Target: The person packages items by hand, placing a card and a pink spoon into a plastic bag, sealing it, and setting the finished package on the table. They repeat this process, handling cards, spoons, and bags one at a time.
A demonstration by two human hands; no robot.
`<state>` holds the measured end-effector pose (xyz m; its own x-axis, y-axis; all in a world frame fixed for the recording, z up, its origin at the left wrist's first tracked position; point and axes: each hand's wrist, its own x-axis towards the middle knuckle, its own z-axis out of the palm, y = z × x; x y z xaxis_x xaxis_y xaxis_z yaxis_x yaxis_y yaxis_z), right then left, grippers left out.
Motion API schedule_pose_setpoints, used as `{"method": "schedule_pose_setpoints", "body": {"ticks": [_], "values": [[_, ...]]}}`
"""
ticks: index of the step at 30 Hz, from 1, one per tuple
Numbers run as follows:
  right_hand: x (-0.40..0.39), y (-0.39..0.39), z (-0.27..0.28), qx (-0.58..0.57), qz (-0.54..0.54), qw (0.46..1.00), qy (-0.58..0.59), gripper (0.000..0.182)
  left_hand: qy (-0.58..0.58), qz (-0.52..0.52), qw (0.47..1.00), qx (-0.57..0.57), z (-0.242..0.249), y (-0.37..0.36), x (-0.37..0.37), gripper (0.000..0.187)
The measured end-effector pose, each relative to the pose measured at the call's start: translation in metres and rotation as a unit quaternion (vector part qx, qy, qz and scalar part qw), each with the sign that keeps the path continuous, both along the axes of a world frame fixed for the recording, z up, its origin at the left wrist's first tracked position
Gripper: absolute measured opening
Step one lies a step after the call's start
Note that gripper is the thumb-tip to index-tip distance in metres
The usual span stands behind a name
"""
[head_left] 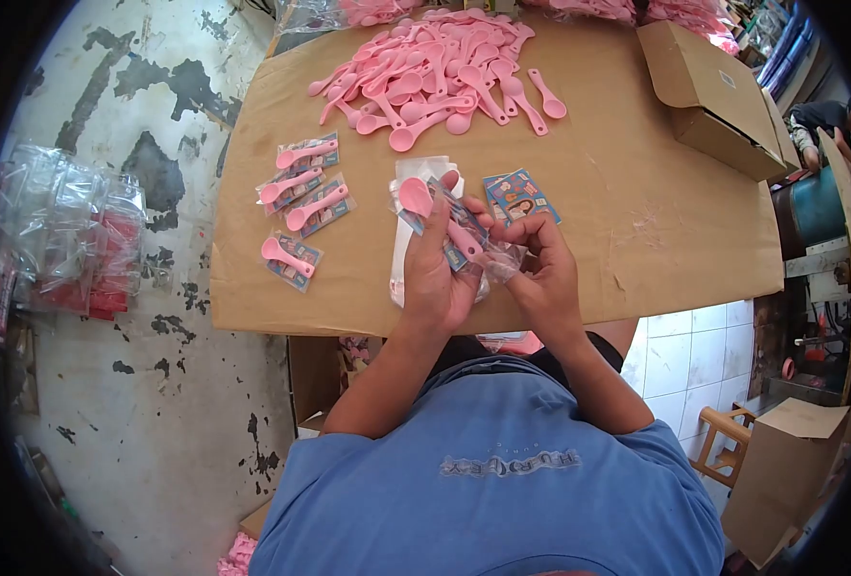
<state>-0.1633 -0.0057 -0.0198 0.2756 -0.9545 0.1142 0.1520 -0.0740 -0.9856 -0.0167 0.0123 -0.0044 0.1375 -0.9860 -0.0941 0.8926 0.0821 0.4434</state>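
My left hand [437, 283] is closed around a pink measuring spoon [416, 196] lying against a blue printed card [455, 257] in clear plastic. The fingers of my right hand [547, 278] pinch the loose end of that clear bag [505, 261]. Under my hands lies a stack of clear plastic bags [397, 264], partly covered. Just beyond my right fingers rest blue printed cards [521, 198]. To the left are several bagged spoons on cards [317, 207]. A large heap of loose pink spoons [425, 72] covers the table's far side.
Brown paper covers the table [636, 259]. An open cardboard box [708, 96] stands at its far right corner. Clear packets [70, 230] are piled at the left by the peeling wall [171, 288]. Another person [819, 125], a wooden stool [725, 442] and a carton [780, 480] are at right.
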Motion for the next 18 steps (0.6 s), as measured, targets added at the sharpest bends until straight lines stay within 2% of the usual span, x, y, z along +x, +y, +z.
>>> {"method": "schedule_pose_setpoints", "body": {"ticks": [2,5,8,9,12,13,16,18], "values": [[0.005,0.003,0.008,-0.016,-0.027,1.0,0.0,0.036,0.005,-0.009,1.0,-0.021,-0.004,0.001,0.006,0.045],[0.004,-0.001,0.028,-0.28,-0.064,0.95,0.125,0.044,-0.027,-0.011,0.999,0.016,0.005,0.004,0.013,0.044],[-0.019,-0.008,0.036,-0.398,0.118,0.904,0.101,0.041,-0.014,-0.005,1.0,0.018,0.008,0.003,0.029,0.045],[-0.024,-0.01,0.033,-0.353,0.17,0.92,0.023,0.028,-0.011,-0.013,1.0,0.016,0.009,0.003,0.038,0.046],[-0.029,-0.01,0.041,-0.301,0.093,0.945,0.091,0.032,0.001,-0.035,0.999,0.005,0.018,0.009,0.054,0.047],[-0.021,-0.011,0.045,-0.334,0.045,0.922,0.191,0.035,0.011,-0.047,0.999,-0.002,0.018,0.01,0.056,0.047],[0.002,-0.016,0.05,-0.444,0.027,0.841,0.309,0.043,-0.003,-0.074,0.997,0.011,0.014,0.013,0.046,0.047],[0.013,-0.016,0.048,-0.456,0.047,0.841,0.288,0.04,0.038,-0.127,0.991,-0.026,0.007,0.018,0.043,0.042]]}}
